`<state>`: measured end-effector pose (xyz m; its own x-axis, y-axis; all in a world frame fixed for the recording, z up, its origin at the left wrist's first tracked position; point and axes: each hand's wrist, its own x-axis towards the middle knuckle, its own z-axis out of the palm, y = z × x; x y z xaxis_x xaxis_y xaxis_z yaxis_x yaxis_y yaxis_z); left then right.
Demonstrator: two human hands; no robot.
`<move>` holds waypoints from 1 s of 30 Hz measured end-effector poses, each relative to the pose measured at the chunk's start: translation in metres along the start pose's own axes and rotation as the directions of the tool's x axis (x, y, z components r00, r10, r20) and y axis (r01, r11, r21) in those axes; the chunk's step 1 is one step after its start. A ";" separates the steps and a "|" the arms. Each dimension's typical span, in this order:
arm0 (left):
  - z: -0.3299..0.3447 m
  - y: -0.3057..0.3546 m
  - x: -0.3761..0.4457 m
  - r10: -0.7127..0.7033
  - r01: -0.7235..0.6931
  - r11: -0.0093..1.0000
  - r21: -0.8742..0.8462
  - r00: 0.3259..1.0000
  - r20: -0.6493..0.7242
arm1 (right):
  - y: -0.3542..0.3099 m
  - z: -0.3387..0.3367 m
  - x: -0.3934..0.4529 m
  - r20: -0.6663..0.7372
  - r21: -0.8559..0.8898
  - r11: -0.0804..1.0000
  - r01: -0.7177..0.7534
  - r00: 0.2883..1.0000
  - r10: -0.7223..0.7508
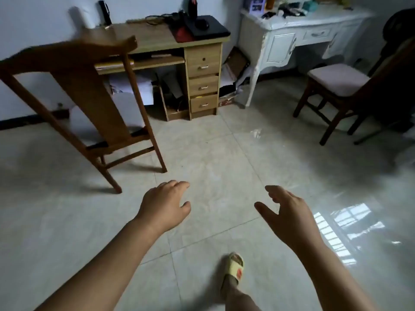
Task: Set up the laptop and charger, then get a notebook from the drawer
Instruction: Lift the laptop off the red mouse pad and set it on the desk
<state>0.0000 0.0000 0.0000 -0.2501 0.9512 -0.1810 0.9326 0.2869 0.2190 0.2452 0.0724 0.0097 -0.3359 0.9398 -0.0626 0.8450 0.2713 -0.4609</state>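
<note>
A closed black laptop (pixel 208 28) lies on the right end of a wooden desk (pixel 146 39) against the far wall, with a black mouse on it and tangled dark cables (pixel 166 17) beside it. Three shut drawers (pixel 204 86) stack under the desk's right side. My left hand (pixel 165 204) and my right hand (pixel 289 212) hang over the tiled floor well short of the desk, both empty with fingers loosely spread.
A wooden chair (pixel 89 93) stands at the left between me and the desk. A white dresser (pixel 292 39) with clutter sits at the right, a cushioned stool (pixel 334 81) before it. My sandalled foot (pixel 234 268) steps on glossy tiles.
</note>
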 end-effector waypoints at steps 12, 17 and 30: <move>-0.059 -0.004 0.254 -0.163 0.154 0.978 -0.139 0.985 -0.050 | -0.009 -0.014 0.303 0.117 0.039 0.993 0.116 0.986 -0.120; -0.078 -0.048 0.341 -0.298 0.263 0.930 -0.257 0.949 -0.107 | -0.056 -0.003 0.426 0.137 0.054 0.975 0.217 0.965 -0.223; -0.141 -0.117 0.648 -0.164 0.144 0.945 -0.292 0.985 -0.045 | -0.127 0.007 0.709 0.162 0.012 0.984 0.177 0.971 -0.176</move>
<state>-0.3079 0.5994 -0.0074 -0.4112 0.8953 -0.1713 0.7696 0.4416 0.4613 -0.1033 0.7026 0.0174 -0.5426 0.8310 -0.1227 0.7671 0.4307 -0.4755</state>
